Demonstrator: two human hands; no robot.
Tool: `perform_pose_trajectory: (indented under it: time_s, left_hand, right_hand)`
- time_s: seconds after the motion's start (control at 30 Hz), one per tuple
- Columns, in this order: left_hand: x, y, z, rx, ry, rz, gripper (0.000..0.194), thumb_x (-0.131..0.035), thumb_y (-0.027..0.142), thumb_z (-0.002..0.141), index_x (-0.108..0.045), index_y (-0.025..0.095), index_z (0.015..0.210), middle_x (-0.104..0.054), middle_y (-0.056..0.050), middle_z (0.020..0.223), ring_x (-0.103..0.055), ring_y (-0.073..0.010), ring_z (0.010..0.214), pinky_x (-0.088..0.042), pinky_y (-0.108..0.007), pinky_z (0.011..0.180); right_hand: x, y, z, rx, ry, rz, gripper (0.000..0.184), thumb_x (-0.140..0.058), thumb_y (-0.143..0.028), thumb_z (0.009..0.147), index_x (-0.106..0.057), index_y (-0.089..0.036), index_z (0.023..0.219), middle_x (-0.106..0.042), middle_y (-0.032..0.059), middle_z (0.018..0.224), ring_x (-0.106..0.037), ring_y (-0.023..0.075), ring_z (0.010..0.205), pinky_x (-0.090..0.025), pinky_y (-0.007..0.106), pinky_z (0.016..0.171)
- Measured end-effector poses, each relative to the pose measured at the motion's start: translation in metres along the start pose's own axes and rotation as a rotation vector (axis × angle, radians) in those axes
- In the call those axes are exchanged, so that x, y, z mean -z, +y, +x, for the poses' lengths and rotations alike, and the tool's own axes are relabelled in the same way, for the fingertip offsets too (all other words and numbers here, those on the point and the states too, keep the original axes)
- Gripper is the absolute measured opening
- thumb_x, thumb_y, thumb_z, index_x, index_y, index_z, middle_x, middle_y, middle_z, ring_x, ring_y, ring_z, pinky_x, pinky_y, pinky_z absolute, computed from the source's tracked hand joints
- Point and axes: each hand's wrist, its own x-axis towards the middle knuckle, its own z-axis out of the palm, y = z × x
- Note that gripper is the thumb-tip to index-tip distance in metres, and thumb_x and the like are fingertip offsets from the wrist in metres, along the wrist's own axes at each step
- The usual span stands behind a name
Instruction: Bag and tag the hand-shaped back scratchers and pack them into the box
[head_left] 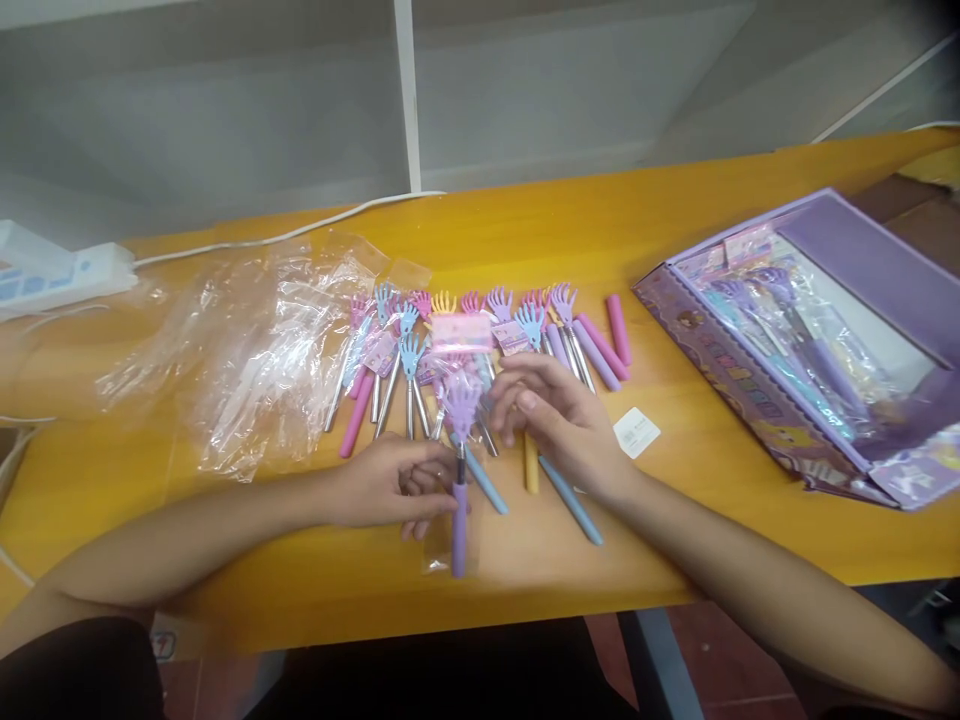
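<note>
Yellow table (525, 240): L hand (411, 488) pinching bagged purple scratcher (459, 527); R hand (562, 415) half-open, nr it.

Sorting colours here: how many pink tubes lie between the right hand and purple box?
2: one pink tube nearest the purple box, another pink tube just left; others may be hidden.

Yellow-orange tabletop (570, 230) carries, left to right: white power strip (82, 275), its cord (289, 239) trailing toward the rear edge, heaped clear plastic bags (262, 350), clustered hand-headed metal rods (411, 356) with coloured tubes (532, 467) among and beside them, white card (637, 432), open purple box (731, 380).
</note>
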Motion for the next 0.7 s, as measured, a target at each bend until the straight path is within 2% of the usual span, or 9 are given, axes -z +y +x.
perform_pose_trajectory:
  time_s: [0.1,0.17,0.3,0.37,0.43,0.53,0.6,0.7]
  left_hand:
    - [0.002,-0.004,0.001,-0.042,0.13,-0.166,0.027,-0.076,0.032,0.1,-0.059,0.015,0.113,-0.077,-0.002,0.075,-0.076,-0.0151,0.056,-0.063,-0.021,0.052]
    - [0.003,-0.006,0.002,-0.085,0.164,-0.204,0.028,-0.073,0.033,0.102,-0.057,0.015,0.117,-0.08,-0.005,0.08,-0.079,-0.017,0.061,-0.066,-0.023,0.056]
    - [0.007,-0.011,0.002,-0.157,0.162,-0.17,0.028,-0.069,0.033,0.105,-0.056,0.014,0.122,-0.081,-0.009,0.087,-0.083,-0.0202,0.074,-0.068,-0.026,0.063]
    - [0.008,-0.012,0.002,-0.215,0.139,-0.156,0.03,-0.066,0.033,0.107,-0.056,0.013,0.127,-0.08,-0.01,0.091,-0.083,-0.0199,0.078,-0.069,-0.027,0.067]
    - [0.01,-0.011,0.002,-0.275,0.102,-0.132,0.034,-0.062,0.033,0.109,-0.054,0.014,0.136,-0.079,-0.012,0.101,-0.083,-0.019,0.081,-0.07,-0.028,0.07]
    - [0.011,-0.007,0.002,-0.309,0.082,-0.038,0.031,-0.054,0.032,0.112,-0.059,0.015,0.137,-0.07,-0.015,0.12,-0.081,-0.0166,0.084,-0.07,-0.027,0.069]
    - [0.011,-0.005,0.002,-0.305,0.08,0.009,0.028,-0.052,0.032,0.112,-0.063,0.015,0.131,-0.068,-0.013,0.118,-0.08,-0.0149,0.082,-0.069,-0.025,0.067]
    - [0.011,-0.005,0.001,-0.296,0.076,0.028,0.027,-0.049,0.032,0.113,-0.065,0.013,0.124,-0.069,-0.01,0.105,-0.079,-0.0137,0.074,-0.068,-0.023,0.061]
  right_hand:
    - [-0.003,-0.004,-0.007,-0.131,-0.306,-0.09,0.033,-0.073,-0.039,0.101,-0.061,-0.023,0.127,-0.067,0.0033,0.103,-0.068,0.012,0.079,-0.056,0.023,0.06]
    - [-0.005,-0.005,-0.01,-0.201,-0.422,-0.194,0.037,-0.077,-0.032,0.097,-0.059,-0.022,0.128,-0.068,0.0017,0.101,-0.065,0.0099,0.075,-0.052,0.022,0.06]
    - [-0.001,-0.011,-0.01,-0.216,-0.424,-0.297,0.028,-0.078,-0.032,0.096,-0.061,-0.02,0.116,-0.062,-0.0052,0.081,-0.048,0.0061,0.058,-0.037,0.021,0.052]
    - [0.006,-0.02,-0.006,-0.187,-0.391,-0.328,0.022,-0.077,-0.033,0.097,-0.065,-0.02,0.111,-0.056,-0.0074,0.071,-0.045,0.0066,0.056,-0.035,0.022,0.05]
    - [0.013,-0.033,-0.002,-0.119,-0.293,-0.339,0.02,-0.075,-0.034,0.098,-0.067,-0.021,0.111,-0.059,-0.005,0.073,-0.05,0.0082,0.058,-0.039,0.023,0.051]
    - [0.022,-0.059,0.0,0.027,-0.047,-0.416,0.019,-0.079,-0.035,0.095,-0.073,-0.024,0.109,-0.068,0.0009,0.084,-0.06,0.012,0.068,-0.048,0.026,0.057]
    - [0.03,-0.078,-0.001,0.095,0.129,-0.476,0.018,-0.082,-0.036,0.093,-0.077,-0.027,0.108,-0.071,0.003,0.091,-0.065,0.0152,0.077,-0.054,0.029,0.063]
    - [0.052,-0.105,-0.01,0.181,0.452,-0.585,0.021,-0.083,-0.04,0.092,-0.081,-0.027,0.108,-0.072,0.0051,0.09,-0.064,0.0152,0.072,-0.051,0.032,0.062]
